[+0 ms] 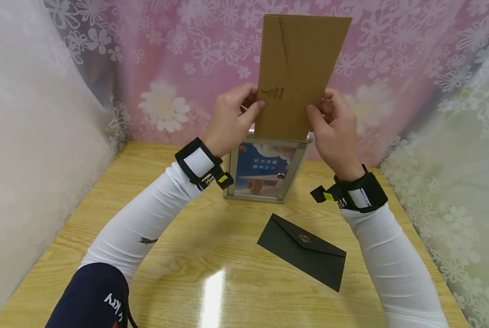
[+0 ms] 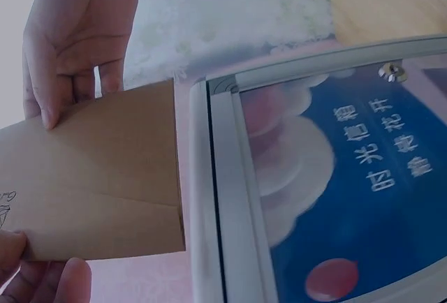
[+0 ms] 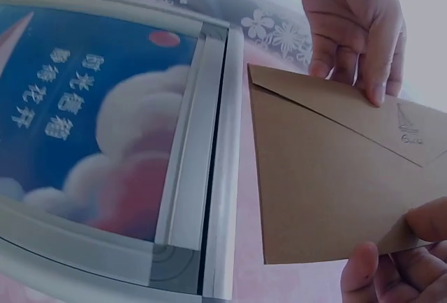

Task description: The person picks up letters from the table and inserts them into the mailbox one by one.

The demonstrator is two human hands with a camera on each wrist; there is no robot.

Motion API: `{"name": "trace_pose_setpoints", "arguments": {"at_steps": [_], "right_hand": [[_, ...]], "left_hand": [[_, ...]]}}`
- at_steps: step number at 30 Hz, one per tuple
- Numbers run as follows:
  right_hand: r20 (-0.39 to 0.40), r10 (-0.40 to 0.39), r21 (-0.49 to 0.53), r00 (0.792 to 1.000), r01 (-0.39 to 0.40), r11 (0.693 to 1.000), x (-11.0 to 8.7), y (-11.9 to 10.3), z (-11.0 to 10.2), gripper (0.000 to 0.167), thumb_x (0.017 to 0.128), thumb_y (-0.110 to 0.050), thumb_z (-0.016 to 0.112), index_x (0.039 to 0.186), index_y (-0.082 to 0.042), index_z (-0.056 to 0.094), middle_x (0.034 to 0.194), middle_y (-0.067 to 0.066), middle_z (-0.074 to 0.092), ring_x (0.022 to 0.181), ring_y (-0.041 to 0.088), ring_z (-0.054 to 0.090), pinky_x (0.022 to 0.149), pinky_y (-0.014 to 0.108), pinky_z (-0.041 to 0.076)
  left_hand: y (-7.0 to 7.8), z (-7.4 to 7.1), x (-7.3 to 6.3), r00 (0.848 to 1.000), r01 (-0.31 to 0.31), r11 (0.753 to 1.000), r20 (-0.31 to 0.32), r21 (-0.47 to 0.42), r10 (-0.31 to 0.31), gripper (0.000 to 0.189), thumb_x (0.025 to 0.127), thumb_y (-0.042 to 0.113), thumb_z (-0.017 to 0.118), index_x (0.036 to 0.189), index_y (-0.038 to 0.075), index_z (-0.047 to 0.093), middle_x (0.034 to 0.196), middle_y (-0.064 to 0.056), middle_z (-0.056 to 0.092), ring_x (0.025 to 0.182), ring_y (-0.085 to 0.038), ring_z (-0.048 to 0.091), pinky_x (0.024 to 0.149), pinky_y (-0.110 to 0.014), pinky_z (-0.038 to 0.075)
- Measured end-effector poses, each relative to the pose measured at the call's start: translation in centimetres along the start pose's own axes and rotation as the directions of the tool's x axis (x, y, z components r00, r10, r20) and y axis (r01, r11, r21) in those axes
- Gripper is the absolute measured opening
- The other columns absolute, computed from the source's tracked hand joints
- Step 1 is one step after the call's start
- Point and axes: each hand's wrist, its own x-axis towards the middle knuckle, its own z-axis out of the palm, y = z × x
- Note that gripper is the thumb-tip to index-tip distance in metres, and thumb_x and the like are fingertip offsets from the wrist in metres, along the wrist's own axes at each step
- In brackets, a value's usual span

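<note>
A brown kraft envelope (image 1: 297, 68) with a small dark printed logo is held upright over the top of a letter box (image 1: 265, 173). My left hand (image 1: 232, 118) pinches its left edge, thumb in front. On the opposite edge, my right hand (image 1: 336, 132) pinches it the same way. Both wrist views show a narrow gap between the envelope's lower end and the box's silver rim (image 2: 234, 198). The box has a metal frame and a blue front picture with white Chinese characters and a small lock (image 1: 280, 176).
On the wooden table (image 1: 166, 255), a black envelope (image 1: 306, 255) with a gold emblem lies in front of the box, towards the right. Behind the table hangs a pink flowered curtain (image 1: 211, 54), and pale curtains flank both sides.
</note>
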Motion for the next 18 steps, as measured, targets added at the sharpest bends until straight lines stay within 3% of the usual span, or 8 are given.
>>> {"name": "trace_pose_setpoints", "arguments": {"at_steps": [4,9,13,18], "right_hand": [[-0.020,-0.014,-0.030,1.000,0.014,0.999,1.2,0.4,0.0,0.023,0.102,-0.008,0.054,0.124,-0.003,0.061,0.117,0.009,0.074,0.100,0.013,0.074,0.080,0.026,0.058],[-0.050,-0.009,-0.053,0.999,0.006,0.999,2.5,1.0,0.6,0.024,0.102,-0.007,0.055,0.125,-0.002,0.060,0.119,0.007,0.074,0.107,0.017,0.072,0.091,0.033,0.057],[-0.067,0.013,-0.057,0.998,-0.017,0.998,3.2,1.5,1.1,0.024,0.102,-0.008,0.055,0.125,-0.002,0.060,0.119,0.007,0.074,0.108,0.017,0.072,0.092,0.034,0.057],[-0.062,0.024,-0.049,0.998,-0.027,0.998,3.5,2.4,1.5,0.022,0.102,-0.008,0.055,0.123,-0.003,0.061,0.117,0.006,0.075,0.105,0.015,0.073,0.091,0.031,0.057]], "left_hand": [[0.0,0.1,0.9,1.000,-0.006,1.000,-0.020,0.011,0.006,0.015,0.102,0.010,0.059,0.112,0.002,0.066,0.093,-0.007,0.068,0.079,-0.011,0.061,0.073,-0.022,0.051],[-0.2,0.1,2.3,0.998,0.045,0.998,-0.051,0.035,-0.043,0.016,0.102,0.009,0.059,0.114,0.003,0.067,0.095,-0.007,0.069,0.082,-0.011,0.062,0.075,-0.021,0.050],[-0.6,0.2,3.1,0.993,0.106,0.993,-0.057,0.050,-0.103,0.017,0.102,0.011,0.059,0.115,0.005,0.067,0.097,-0.007,0.069,0.083,-0.010,0.061,0.077,-0.019,0.049],[-1.2,0.5,3.4,0.990,0.134,0.989,-0.051,0.060,-0.131,0.016,0.102,0.013,0.059,0.115,0.006,0.067,0.098,-0.005,0.069,0.084,-0.010,0.061,0.079,-0.020,0.050]]}}
